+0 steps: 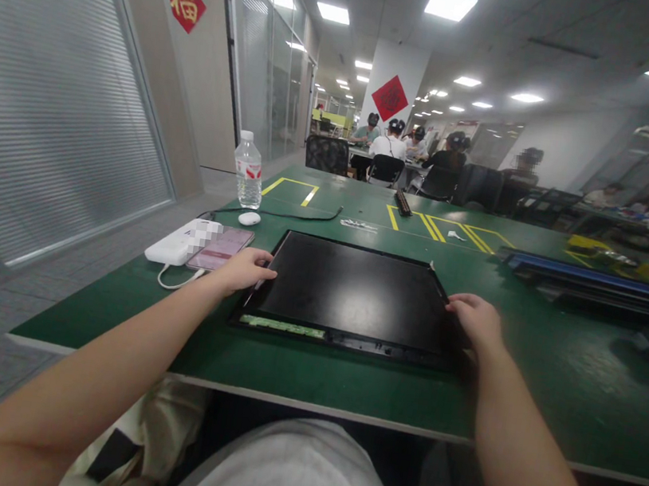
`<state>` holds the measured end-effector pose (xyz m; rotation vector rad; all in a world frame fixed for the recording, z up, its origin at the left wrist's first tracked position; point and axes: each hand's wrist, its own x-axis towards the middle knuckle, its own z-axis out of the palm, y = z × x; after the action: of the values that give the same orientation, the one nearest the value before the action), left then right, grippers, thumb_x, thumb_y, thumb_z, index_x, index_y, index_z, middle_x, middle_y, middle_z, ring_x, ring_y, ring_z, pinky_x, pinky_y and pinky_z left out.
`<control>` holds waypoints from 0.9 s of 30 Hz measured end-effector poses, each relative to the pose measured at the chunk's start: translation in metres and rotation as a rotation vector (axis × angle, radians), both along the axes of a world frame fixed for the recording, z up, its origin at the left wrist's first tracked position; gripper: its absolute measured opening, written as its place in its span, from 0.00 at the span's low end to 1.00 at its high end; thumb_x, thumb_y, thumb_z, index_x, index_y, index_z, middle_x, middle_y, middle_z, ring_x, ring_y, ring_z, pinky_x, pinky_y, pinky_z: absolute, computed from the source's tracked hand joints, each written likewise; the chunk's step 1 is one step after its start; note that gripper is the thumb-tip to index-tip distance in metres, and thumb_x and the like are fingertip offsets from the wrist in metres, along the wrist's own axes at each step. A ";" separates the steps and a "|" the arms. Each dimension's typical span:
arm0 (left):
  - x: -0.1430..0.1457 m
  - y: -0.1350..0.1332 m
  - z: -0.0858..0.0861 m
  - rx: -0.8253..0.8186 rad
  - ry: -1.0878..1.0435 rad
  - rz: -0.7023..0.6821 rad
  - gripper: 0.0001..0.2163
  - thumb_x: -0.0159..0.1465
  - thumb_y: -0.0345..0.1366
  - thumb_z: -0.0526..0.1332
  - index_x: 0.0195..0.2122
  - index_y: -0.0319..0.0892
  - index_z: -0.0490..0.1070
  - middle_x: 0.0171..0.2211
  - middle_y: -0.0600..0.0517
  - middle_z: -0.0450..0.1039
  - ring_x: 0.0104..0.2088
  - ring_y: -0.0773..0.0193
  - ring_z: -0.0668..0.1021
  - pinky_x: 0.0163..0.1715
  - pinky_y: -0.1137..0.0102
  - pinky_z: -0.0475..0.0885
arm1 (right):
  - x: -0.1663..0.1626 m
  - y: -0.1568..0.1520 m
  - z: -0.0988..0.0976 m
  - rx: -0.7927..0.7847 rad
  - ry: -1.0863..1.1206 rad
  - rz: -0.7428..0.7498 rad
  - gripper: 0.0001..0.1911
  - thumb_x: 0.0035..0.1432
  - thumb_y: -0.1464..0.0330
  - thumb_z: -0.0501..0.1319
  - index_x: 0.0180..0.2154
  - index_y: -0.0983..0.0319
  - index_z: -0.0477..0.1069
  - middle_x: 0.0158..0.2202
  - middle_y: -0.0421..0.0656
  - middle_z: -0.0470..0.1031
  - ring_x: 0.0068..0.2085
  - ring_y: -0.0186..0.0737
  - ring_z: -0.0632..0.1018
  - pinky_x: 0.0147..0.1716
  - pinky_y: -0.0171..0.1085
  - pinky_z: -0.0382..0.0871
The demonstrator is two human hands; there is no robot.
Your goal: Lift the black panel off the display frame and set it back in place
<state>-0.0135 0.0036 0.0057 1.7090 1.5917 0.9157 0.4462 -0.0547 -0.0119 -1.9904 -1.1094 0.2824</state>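
A black LCD screen panel point(354, 287) with a dark frame lies in front of me. A strip of green circuit board point(282, 326) shows along its near edge, on the left. My left hand point(245, 268) grips the panel's left edge, thumb on top and the other fingers along the side. On the opposite side, my right hand point(476, 319) holds the right edge, its fingertips partly hidden by the frame. Whether the panel rests flat or is slightly lifted, I cannot tell.
The green table point(127, 312) also bears a phone point(221, 248), a white power bank point(179, 243), a white earbud case point(249, 218), a water bottle point(248, 172) and a black cable point(304, 216). Stacked dark panels point(597, 281) stand at the right. Several people sit farther back.
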 end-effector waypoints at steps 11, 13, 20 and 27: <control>-0.002 0.001 -0.001 0.006 0.023 -0.066 0.08 0.43 0.37 0.68 0.26 0.43 0.78 0.23 0.53 0.73 0.32 0.53 0.76 0.36 0.64 0.69 | -0.001 -0.001 0.001 -0.034 0.036 -0.027 0.10 0.46 0.68 0.60 0.30 0.58 0.79 0.30 0.42 0.81 0.37 0.44 0.78 0.39 0.39 0.67; -0.003 0.002 -0.002 0.030 0.045 -0.076 0.08 0.43 0.38 0.68 0.26 0.44 0.78 0.25 0.52 0.74 0.35 0.51 0.77 0.38 0.63 0.70 | -0.001 -0.001 0.000 -0.028 0.044 -0.030 0.09 0.45 0.68 0.60 0.30 0.58 0.79 0.29 0.42 0.81 0.36 0.44 0.78 0.39 0.39 0.67; -0.003 0.007 -0.003 0.115 0.089 -0.059 0.06 0.41 0.35 0.71 0.21 0.46 0.76 0.33 0.48 0.79 0.45 0.45 0.77 0.50 0.60 0.69 | 0.005 0.003 -0.008 0.016 0.035 -0.021 0.09 0.43 0.67 0.62 0.29 0.59 0.79 0.28 0.42 0.80 0.34 0.44 0.77 0.40 0.40 0.69; -0.006 0.011 -0.011 0.122 0.098 -0.053 0.06 0.42 0.36 0.71 0.23 0.47 0.78 0.40 0.46 0.78 0.53 0.42 0.75 0.57 0.60 0.67 | 0.003 0.002 -0.005 -0.003 0.012 -0.028 0.08 0.43 0.68 0.62 0.29 0.58 0.79 0.30 0.43 0.81 0.36 0.44 0.78 0.40 0.39 0.69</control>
<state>-0.0193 0.0151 -0.0048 1.8979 1.5731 0.9324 0.4492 -0.0528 -0.0173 -2.0028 -1.0733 0.2810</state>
